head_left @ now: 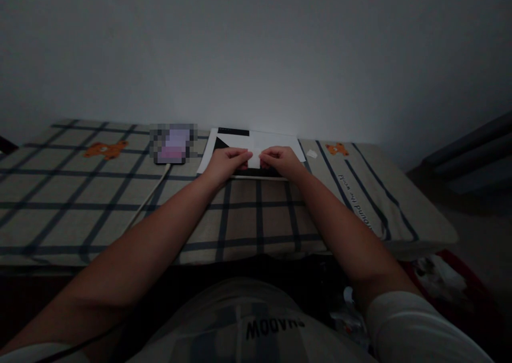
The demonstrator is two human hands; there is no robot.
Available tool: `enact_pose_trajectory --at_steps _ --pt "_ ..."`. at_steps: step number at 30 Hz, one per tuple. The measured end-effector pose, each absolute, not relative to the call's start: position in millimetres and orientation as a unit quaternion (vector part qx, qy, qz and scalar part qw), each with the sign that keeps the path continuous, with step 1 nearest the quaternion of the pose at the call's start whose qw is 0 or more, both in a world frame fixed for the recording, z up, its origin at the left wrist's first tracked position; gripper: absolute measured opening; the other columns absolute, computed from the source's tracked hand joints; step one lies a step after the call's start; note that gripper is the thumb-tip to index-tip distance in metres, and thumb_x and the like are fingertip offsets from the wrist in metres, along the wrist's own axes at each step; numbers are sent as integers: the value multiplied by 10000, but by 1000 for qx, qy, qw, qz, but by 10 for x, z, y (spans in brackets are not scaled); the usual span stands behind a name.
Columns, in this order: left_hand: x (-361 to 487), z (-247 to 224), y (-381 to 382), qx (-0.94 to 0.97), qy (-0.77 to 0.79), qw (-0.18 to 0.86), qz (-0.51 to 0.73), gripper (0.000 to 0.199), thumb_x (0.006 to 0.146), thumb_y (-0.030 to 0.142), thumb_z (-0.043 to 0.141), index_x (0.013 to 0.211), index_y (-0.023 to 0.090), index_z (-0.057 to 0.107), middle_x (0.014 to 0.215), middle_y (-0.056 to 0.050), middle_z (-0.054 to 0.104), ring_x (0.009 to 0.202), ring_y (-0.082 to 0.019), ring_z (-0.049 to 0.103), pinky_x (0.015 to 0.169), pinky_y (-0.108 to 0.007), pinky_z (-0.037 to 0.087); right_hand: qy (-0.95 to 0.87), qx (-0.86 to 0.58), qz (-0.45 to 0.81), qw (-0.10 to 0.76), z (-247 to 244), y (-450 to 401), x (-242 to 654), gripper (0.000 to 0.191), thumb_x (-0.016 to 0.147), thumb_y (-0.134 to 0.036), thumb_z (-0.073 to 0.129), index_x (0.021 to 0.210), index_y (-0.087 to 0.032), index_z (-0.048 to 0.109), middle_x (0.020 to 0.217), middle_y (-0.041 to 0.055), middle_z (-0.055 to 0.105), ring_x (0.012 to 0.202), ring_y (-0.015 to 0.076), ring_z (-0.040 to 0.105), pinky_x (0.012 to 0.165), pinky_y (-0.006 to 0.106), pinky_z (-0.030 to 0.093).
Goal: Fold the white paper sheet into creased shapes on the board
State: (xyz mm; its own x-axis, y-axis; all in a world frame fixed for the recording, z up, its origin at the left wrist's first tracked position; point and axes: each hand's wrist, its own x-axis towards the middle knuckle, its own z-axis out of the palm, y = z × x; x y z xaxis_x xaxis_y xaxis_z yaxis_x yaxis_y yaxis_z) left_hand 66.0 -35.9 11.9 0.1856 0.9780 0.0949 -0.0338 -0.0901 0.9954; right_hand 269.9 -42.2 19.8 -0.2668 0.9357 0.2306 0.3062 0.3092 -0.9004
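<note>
My left hand (227,163) and my right hand (283,159) face each other over the table, a small gap between their fingertips. Each has thumb and forefinger pinched together. Between them is a small pale piece of paper (254,161), whose side edges run into the pinched fingers. Underneath lies a black-and-white printed booklet or sheet (233,132), with plain white paper (276,140) on its right half. The hands cover part of the print, and dim light blurs the fine edges.
A checked cloth (256,214) with bear pictures covers the table, which meets a grey wall (256,54). A phone (173,145) with a white cable (150,195) lies left. A small white scrap (312,153) sits right. Below right is a red bin (472,277) holding crumpled white stuff.
</note>
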Motion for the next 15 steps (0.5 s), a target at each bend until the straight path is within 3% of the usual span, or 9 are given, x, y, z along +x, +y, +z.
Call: enact_pose_trajectory --at_steps 4,10,15 --pt "662 131 -357 556 418 549 464 414 573 485 933 754 155 758 760 -46 740 650 -141 651 693 -312 585 -698 -440 372 425 201 -421 2707 290 837 -468 672 740 -195 683 718 36 699 684 161 627 724 328 526" --pt "648 162 -382 589 436 498 463 319 677 422 886 761 146 750 708 -29 727 630 -130 658 651 -261 559 -705 -432 368 425 197 -419 2689 324 829 -491 661 729 -183 677 694 28 680 660 148 608 686 306 512" --pt "667 156 -391 573 418 541 452 311 713 399 859 866 144 769 763 -39 750 688 -146 703 698 -272 590 -697 -425 366 447 210 -414 2701 323 833 -485 663 711 -186 670 688 23 679 649 141 601 681 299 514"
